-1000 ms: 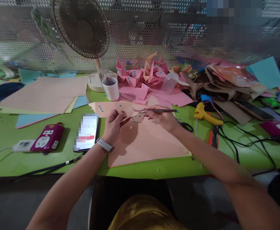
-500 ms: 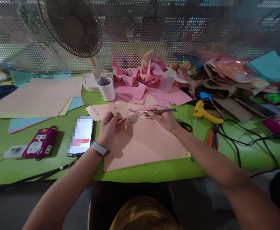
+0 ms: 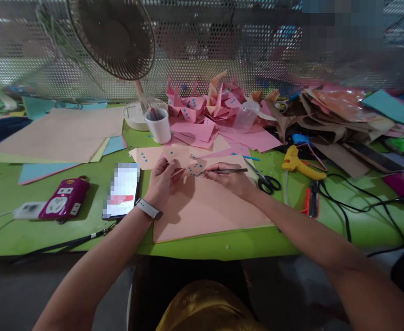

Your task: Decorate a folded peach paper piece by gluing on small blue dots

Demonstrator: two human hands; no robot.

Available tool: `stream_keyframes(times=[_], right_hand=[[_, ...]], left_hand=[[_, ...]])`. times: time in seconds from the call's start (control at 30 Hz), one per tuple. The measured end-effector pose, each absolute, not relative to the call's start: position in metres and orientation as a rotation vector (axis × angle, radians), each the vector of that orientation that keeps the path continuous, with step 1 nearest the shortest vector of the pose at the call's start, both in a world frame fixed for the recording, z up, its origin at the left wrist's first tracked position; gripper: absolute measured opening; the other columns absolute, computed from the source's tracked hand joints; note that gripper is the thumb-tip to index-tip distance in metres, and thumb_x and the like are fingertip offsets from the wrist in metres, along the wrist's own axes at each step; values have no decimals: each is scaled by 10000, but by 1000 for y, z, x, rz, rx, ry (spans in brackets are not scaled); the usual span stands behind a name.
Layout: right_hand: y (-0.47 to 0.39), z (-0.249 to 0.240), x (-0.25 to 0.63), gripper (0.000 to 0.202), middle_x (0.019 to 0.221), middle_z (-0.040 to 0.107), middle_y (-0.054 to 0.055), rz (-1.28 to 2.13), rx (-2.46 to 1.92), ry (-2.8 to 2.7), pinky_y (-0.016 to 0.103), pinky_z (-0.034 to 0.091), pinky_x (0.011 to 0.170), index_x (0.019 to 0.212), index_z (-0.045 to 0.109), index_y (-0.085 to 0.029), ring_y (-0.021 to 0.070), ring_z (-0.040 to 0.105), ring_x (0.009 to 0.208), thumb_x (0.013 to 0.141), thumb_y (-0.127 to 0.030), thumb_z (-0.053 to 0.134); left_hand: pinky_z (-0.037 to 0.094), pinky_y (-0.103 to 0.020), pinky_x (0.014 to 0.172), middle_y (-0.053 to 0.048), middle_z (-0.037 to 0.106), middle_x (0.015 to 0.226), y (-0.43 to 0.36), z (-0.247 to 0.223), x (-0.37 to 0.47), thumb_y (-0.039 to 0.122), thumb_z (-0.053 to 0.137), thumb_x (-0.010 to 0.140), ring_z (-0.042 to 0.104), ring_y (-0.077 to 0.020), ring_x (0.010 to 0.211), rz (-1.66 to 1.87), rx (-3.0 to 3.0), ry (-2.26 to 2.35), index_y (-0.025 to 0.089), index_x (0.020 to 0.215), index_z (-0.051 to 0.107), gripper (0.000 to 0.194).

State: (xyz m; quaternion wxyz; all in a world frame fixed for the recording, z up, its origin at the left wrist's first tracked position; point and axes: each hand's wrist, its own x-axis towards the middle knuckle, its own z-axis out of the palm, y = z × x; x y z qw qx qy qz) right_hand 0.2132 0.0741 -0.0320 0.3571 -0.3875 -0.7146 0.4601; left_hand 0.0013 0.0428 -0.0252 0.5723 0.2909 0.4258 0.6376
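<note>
My right hand [image 3: 231, 177] is closed on metal tweezers [image 3: 234, 170]; their tips point left, close to small blue dots [image 3: 195, 165] on peach paper. Opposite it, my left hand [image 3: 162, 179] has its fingers pinched together at the edge of that dotted paper. What the pinch holds is too small and shaded to make out. Both hands are over a large peach sheet [image 3: 209, 207]. Behind them is a cut peach piece [image 3: 153, 155] with more blue dots. Black-handled scissors [image 3: 267, 183] lie just right of my right hand, beside a thin blue stick [image 3: 252, 157].
A phone [image 3: 124, 188] and a purple power strip [image 3: 65, 198] lie left. Behind are a white cup [image 3: 158, 128], a fan [image 3: 114, 39] and folded pink paper pieces [image 3: 188, 108]. A yellow glue gun [image 3: 300, 164], cables and brown paper [image 3: 326, 122] occupy the right.
My right hand has shifted slightly down and left with the tweezers, uncovering more of the scissors. My left hand keeps its pinch. The whole view has shifted slightly.
</note>
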Motion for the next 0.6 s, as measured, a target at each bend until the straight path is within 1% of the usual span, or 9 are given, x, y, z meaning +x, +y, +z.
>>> stream_keyframes(times=[0.17, 0.3, 0.43, 0.6], right_hand=[[72, -30, 210, 240, 918, 753, 45, 1118, -1021, -1935, 310, 561, 744, 977, 711, -198, 188, 709, 846, 824, -372, 650], [70, -28, 211, 228, 885, 756, 37, 1109, -1043, -1939, 307, 569, 731, 973, 719, -207, 185, 715, 829, 814, -361, 663], [70, -30, 211, 249, 888, 755, 44, 1213, -1010, -1874, 337, 579, 786, 977, 717, -200, 198, 721, 855, 804, -375, 676], [74, -36, 211, 295, 909, 747, 60, 1227, -995, -1755, 382, 589, 813, 982, 710, -186, 213, 722, 850, 792, -411, 687]], left_hand=[[549, -278, 834, 43, 557, 771, 43, -25, 1, 214, 742, 705, 609, -90, 729, 1488, 672, 987, 197, 709, 493, 249], [548, -278, 835, 50, 547, 758, 43, -24, 2, 215, 746, 707, 597, -81, 719, 1500, 685, 989, 194, 707, 510, 237], [543, -281, 847, 47, 545, 766, 44, -26, 2, 214, 747, 707, 589, -80, 727, 1501, 697, 978, 190, 720, 529, 219], [546, -289, 846, 48, 541, 780, 44, -27, 2, 233, 750, 716, 590, -81, 733, 1500, 696, 979, 184, 752, 543, 215]])
